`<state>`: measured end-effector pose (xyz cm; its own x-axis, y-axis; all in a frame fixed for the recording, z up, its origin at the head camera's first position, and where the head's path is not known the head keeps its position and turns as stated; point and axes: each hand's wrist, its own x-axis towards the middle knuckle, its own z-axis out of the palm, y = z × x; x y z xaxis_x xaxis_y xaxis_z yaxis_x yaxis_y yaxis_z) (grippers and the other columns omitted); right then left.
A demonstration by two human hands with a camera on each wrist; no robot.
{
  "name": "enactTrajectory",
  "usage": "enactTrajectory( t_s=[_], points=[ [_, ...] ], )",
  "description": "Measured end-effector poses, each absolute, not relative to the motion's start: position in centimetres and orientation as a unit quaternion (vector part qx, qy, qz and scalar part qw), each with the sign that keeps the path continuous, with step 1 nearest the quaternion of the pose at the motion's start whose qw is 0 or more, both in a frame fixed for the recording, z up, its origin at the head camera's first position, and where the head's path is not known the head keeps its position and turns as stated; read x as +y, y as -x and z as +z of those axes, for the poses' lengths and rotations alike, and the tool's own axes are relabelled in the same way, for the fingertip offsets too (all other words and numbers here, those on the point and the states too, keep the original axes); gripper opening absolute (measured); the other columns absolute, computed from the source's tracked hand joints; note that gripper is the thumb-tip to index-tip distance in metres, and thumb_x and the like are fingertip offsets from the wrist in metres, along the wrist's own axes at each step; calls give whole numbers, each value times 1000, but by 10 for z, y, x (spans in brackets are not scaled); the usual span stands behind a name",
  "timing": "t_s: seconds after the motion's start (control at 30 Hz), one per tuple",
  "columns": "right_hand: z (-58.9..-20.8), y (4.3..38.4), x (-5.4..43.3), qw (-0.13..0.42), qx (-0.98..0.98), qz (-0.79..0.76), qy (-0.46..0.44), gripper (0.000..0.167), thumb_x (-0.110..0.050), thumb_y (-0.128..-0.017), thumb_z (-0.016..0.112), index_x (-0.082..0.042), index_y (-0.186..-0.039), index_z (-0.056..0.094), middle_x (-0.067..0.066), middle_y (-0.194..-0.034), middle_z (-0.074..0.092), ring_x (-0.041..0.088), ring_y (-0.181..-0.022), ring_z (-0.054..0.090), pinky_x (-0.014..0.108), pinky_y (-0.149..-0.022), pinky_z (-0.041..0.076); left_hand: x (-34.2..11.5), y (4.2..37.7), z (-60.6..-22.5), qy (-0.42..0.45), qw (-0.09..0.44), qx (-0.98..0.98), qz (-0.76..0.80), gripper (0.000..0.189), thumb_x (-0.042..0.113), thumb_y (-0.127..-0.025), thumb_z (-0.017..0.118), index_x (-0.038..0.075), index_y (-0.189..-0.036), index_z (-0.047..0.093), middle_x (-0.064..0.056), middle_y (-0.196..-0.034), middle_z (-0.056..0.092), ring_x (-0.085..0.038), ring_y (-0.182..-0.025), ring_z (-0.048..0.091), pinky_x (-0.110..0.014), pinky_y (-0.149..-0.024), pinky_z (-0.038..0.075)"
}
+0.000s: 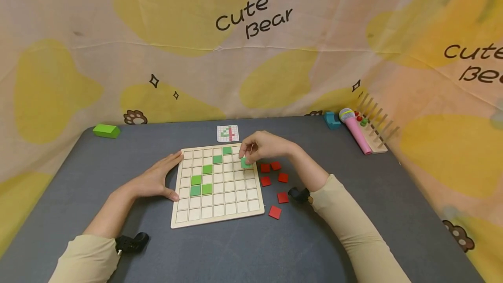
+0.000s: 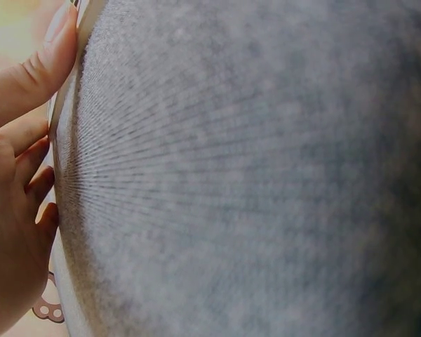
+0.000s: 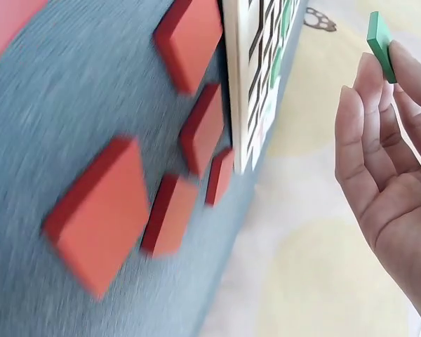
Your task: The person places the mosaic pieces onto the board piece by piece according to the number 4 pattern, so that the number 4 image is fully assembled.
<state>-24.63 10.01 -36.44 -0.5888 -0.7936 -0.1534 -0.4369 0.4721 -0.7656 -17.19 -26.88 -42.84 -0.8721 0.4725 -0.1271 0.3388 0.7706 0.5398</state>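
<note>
A square wooden grid board [image 1: 230,211] lies on the dark table, with several green tiles [image 1: 207,189] set in its cells, most of them along a slanting line. My left hand [image 1: 151,181] rests against the board's left edge, thumb low and the other fingers near the upper corner, spread and fairly straight. Over the board's upper right cells, my right hand [image 1: 271,145] pinches a green square tile [image 3: 379,43] between thumb and fingertips. The right wrist view shows this tile tilted on edge, above the board's surface.
Several red tiles [image 1: 275,212] lie loose right of the board. Behind it is a small pattern card [image 1: 235,133]. A green block [image 1: 106,131] sits back left; a blue piece [image 1: 332,120], a pink microphone [image 1: 358,134] and a pegged wooden stand [image 1: 379,146] are back right.
</note>
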Motion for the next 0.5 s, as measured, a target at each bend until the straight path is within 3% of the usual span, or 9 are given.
enactTrajectory(
  t_s=[0.5],
  points=[
    [-379,239,52,299,805,-357,368,14,-11,-86,70,-18,-97,74,-1,-86,68,11,-78,61,28,-73,52,-267,171,-426,-213,135,932,260,128,44,-58,91,-2,-155,23,-24,-165,17,-53,-149,12,-71,-114,16]
  ],
)
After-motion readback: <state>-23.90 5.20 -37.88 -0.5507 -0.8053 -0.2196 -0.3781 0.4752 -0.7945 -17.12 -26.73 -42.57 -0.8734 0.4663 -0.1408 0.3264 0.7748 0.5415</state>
